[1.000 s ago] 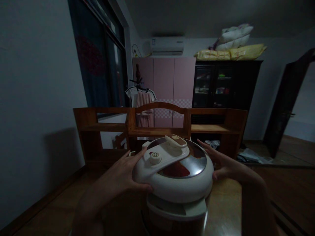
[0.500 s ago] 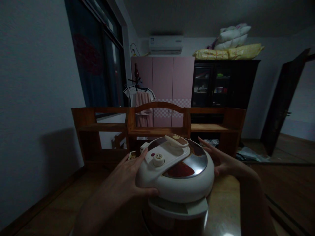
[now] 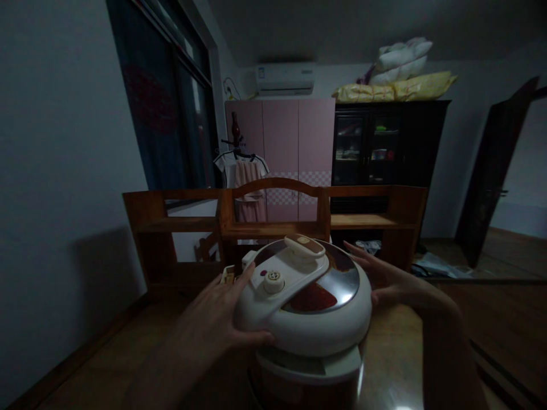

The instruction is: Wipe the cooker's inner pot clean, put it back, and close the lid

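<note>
A cream and brown electric pressure cooker [image 3: 303, 336] stands upright in front of me, its lid on. The lid has a brown-topped handle [image 3: 305, 246], a round pressure valve [image 3: 274, 281] and a shiny metal panel. My left hand [image 3: 222, 316] is wrapped against the left side of the lid, thumb along the lower rim and fingers reaching round the far side. On the opposite side my right hand [image 3: 387, 282] grips the lid's edge, with some fingertips hidden behind it. The cooker's base is partly cut off below.
The cooker stands on a wooden desk [image 3: 393, 353]. Behind it rises a wooden shelf unit [image 3: 273, 228]. White wall [image 3: 64, 171] is close on the left. Farther back are pink [image 3: 280, 136] and black cabinets [image 3: 427, 136], and a door [image 3: 491, 171] at right.
The view has shifted very slightly. Both hands keep their places on the cooker's sides, and the cooker sits almost the same.
</note>
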Demonstrator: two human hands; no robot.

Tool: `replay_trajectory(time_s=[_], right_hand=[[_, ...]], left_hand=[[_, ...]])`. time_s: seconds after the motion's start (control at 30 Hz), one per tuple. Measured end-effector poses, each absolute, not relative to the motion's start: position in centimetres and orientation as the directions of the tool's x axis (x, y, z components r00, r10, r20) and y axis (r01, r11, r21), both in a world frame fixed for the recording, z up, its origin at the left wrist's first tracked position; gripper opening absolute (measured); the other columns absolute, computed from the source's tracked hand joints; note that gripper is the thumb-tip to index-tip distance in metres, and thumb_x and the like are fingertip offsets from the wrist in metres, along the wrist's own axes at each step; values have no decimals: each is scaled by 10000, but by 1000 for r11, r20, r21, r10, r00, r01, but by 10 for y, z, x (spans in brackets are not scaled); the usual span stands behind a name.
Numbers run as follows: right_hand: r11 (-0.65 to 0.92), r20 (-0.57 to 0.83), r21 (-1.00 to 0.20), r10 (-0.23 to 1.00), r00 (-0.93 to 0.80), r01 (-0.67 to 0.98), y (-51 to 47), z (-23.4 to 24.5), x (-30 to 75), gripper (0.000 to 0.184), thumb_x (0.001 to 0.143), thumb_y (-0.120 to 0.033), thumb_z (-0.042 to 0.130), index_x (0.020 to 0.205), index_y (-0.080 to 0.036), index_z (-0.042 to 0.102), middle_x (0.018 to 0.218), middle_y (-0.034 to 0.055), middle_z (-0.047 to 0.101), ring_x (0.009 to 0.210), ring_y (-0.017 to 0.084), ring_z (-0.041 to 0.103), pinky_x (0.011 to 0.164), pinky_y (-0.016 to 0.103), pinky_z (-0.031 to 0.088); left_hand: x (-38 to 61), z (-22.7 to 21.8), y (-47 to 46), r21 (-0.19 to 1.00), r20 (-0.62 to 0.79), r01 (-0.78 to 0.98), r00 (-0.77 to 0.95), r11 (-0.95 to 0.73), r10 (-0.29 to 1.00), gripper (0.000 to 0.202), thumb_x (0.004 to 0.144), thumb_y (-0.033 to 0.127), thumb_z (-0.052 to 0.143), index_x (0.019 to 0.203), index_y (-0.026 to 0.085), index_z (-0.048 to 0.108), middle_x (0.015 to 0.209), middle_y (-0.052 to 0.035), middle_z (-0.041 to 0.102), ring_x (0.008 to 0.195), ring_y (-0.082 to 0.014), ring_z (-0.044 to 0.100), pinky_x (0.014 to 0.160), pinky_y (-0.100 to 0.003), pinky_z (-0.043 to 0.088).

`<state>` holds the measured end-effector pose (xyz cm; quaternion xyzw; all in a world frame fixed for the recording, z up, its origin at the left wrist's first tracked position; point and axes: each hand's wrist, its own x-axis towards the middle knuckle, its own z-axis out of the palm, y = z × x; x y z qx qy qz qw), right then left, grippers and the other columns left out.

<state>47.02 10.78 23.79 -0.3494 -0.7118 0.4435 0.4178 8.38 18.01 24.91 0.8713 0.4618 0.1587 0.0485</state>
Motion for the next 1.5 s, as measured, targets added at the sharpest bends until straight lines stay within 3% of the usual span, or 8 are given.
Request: replay_trajectory(time_s=[0.2, 0.3, 0.43, 0.53, 0.8, 1.0, 1.23, 1.5], right_hand=[[378, 335, -925, 862, -379, 42, 119, 229, 479, 1011, 795, -255, 833, 1552, -345, 169, 1579, 91, 240, 1408, 317, 313, 1134, 496, 324], [375, 344, -927, 867, -361, 18, 126, 222, 487, 1029, 792, -306, 838, 1556, -336, 149, 1585, 103, 219, 1409, 326, 308, 1128, 509, 330], [377, 316, -920, 873, -371, 105, 124, 223, 490, 963, 825, -296, 806, 1552, -338, 178, 1591, 83, 206, 1436, 301, 250, 1155, 494, 283], [384, 327, -919, 867, -375, 86, 124, 222, 489, 979, 810, -332, 818, 1553, -332, 181, 1590, 83, 210, 1439, 302, 243, 1165, 497, 252], [418, 371, -907, 852, -370, 51, 126, 222, 487, 1094, 742, -344, 876, 1562, -313, 152, 1575, 131, 235, 1417, 333, 286, 1161, 535, 235], [435, 347, -886, 853, -391, 161, 114, 237, 476, 1035, 778, -280, 849, 1558, -332, 171, 1573, 101, 251, 1434, 306, 258, 1170, 510, 244], [419, 336, -897, 854, -398, 142, 116, 234, 478, 1009, 790, -305, 840, 1558, -314, 185, 1592, 90, 200, 1453, 286, 207, 1185, 479, 195], [450, 358, -881, 834, -421, 143, 125, 221, 480, 1090, 790, -409, 833, 1571, -302, 80, 1609, 97, 123, 1458, 279, 188, 1186, 457, 199]], left_hand=[[91, 260, 170, 209, 247, 805, 507, -556, 826, 1085, 636, 782, 641, 1532, 306, 257, 1486, -109, 473, 1339, -348, 466, 1108, -493, 380], [98, 261, 164, 237, 247, 816, 474, -527, 845, 1097, 639, 787, 633, 1538, 295, 243, 1466, -119, 494, 1323, -348, 481, 1095, -486, 388], [101, 258, 162, 282, 220, 797, 488, -534, 845, 1071, 653, 757, 644, 1536, 291, 255, 1438, -121, 526, 1298, -340, 510, 1083, -475, 403], [99, 257, 163, 301, 214, 791, 489, -533, 846, 1081, 648, 761, 643, 1535, 272, 263, 1482, -141, 471, 1329, -355, 478, 1090, -490, 396], [94, 254, 172, 233, 249, 803, 497, -549, 832, 1075, 620, 781, 648, 1514, 281, 324, 1421, -145, 540, 1256, -369, 544, 1039, -496, 441], [86, 255, 173, 184, 320, 802, 498, -568, 806, 1027, 621, 736, 671, 1495, 289, 370, 1199, -120, 680, 1042, -338, 660, 861, -430, 532], [89, 267, 159, 179, 362, 785, 509, -594, 781, 924, 674, 716, 635, 1466, 288, 423, 1073, -80, 714, 990, -306, 681, 821, -373, 536], [83, 260, 174, 195, 387, 736, 549, -648, 741, 966, 635, 696, 684, 1473, 302, 408, 1253, -83, 664, 1129, -318, 629, 947, -395, 504]])
